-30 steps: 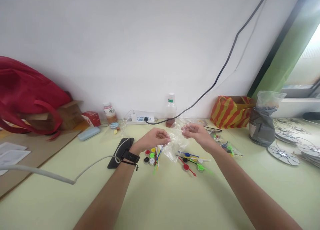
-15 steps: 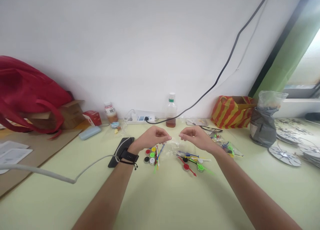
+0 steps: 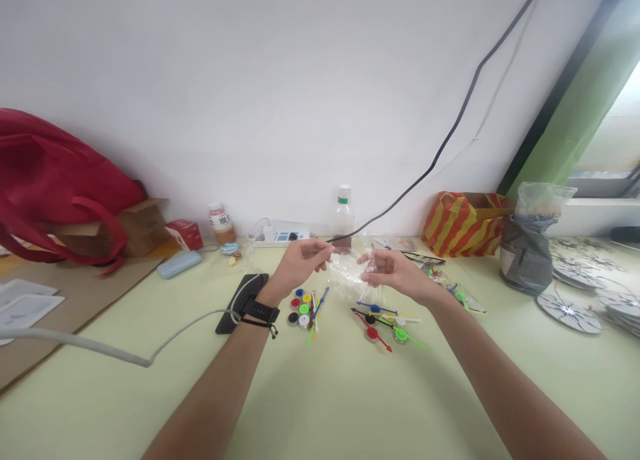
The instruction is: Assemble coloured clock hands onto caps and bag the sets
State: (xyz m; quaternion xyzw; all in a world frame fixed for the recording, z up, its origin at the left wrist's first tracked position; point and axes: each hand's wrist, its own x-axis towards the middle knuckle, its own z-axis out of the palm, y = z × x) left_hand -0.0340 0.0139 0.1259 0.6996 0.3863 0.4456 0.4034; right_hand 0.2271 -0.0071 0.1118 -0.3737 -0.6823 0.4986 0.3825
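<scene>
A crinkled clear plastic bag (image 3: 346, 275) hangs between my two hands above the table. My left hand (image 3: 303, 263) pinches its upper left side, fingers closed. On the other side my right hand (image 3: 393, 272) has its thumb and fingers closed on the bag's right edge. Below my left hand lie small round discs (image 3: 304, 309) in several colours, beside a bundle of thin pointers (image 3: 316, 317). Under my right hand are coloured arrow pointers joined to round bases, such as a red arrow spinner (image 3: 373, 333).
A black phone (image 3: 231, 313) with a cable lies by my left wrist. Along the wall stand a bottle (image 3: 343, 217), a power strip (image 3: 287, 235) and a striped bag (image 3: 460, 225). A grey bag (image 3: 526, 253) and patterned discs (image 3: 570, 311) are at right; a red bag (image 3: 65, 173) is at left.
My hands have risen slightly and now hold the plastic bag up between them; before, it was lower and hung flatter. The discs and pointers have not moved.
</scene>
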